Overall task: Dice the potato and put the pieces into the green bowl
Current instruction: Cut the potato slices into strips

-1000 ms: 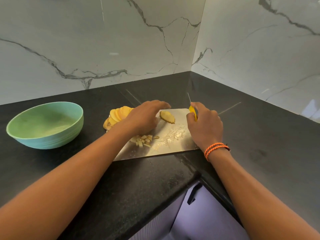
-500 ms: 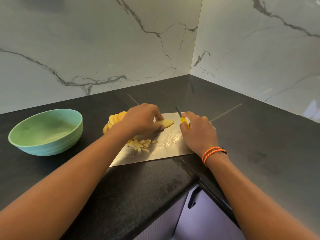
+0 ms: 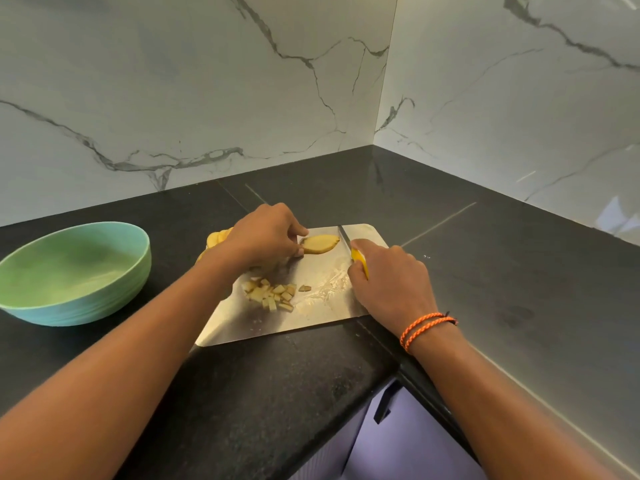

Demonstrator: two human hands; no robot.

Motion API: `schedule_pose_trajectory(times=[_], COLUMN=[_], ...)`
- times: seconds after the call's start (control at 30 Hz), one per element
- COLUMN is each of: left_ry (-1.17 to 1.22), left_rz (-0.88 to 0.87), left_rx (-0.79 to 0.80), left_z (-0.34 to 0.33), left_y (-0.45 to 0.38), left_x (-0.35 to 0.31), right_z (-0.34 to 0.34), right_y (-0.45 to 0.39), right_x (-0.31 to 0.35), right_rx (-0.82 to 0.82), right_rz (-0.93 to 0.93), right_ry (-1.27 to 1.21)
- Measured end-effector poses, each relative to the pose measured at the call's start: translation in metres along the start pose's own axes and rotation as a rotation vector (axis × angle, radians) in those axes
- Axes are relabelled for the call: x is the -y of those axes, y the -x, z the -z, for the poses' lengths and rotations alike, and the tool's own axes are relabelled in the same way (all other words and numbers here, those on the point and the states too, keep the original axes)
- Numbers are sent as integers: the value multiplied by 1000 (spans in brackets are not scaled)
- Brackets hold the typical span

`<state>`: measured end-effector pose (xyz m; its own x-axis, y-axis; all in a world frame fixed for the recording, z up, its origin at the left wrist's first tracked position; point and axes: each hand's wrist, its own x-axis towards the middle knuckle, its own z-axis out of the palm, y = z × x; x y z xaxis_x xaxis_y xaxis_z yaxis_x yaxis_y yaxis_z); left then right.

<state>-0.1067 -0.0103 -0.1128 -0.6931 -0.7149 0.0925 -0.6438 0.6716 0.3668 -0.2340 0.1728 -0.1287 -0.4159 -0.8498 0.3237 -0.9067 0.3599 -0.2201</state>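
A flat potato slice [image 3: 320,244] lies on the far part of the steel cutting board [image 3: 311,327]. My left hand [image 3: 266,237] pinches the slice's left end with curled fingers. My right hand [image 3: 388,282] grips a yellow-handled knife [image 3: 360,263]; its blade [image 3: 344,237] stands just right of the slice's tip. A small heap of diced potato [image 3: 273,296] lies on the board's near left. More potato slices [image 3: 216,239] are stacked behind my left wrist, mostly hidden. The green bowl [image 3: 74,271] stands at the left and looks to hold no pieces.
The board lies on a black stone counter [image 3: 519,271] in a corner of marble walls. The counter's front edge [image 3: 311,403] runs just below the board, with a cabinet handle [image 3: 382,407] under it. Starchy residue marks the board's right side.
My left hand shifted the slice and now pinches its left end. The knife blade has come down beside the slice's right tip. The view also tilted slightly.
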Motion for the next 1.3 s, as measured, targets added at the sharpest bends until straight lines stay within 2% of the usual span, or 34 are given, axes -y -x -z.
schedule_pose_trajectory(times=[0.3,0.5,0.6,0.77,0.97,1.3], left_ry=[14,-24,-57,-235,-209,-244], left_rz=[49,77,53,33,32,28], left_rx=[-173,-166,-148,-211,-238,-269], left_z=[-11,-9,-11,-24,-28,-34], left_y=[2,3,3,5,6,2], left_x=[-6,-5,-6,-14,-14,-14], right_z=[-6,-6,-7,-11,-11,-7], right_y=[-3,-3,-2,1,3,5], right_x=[11,11,10,13,15,19], right_rx=[68,67,13,-5,-59,56], right_rz=[30,18,10,70,80,57], right_ry=[46,34,15,24,54,72])
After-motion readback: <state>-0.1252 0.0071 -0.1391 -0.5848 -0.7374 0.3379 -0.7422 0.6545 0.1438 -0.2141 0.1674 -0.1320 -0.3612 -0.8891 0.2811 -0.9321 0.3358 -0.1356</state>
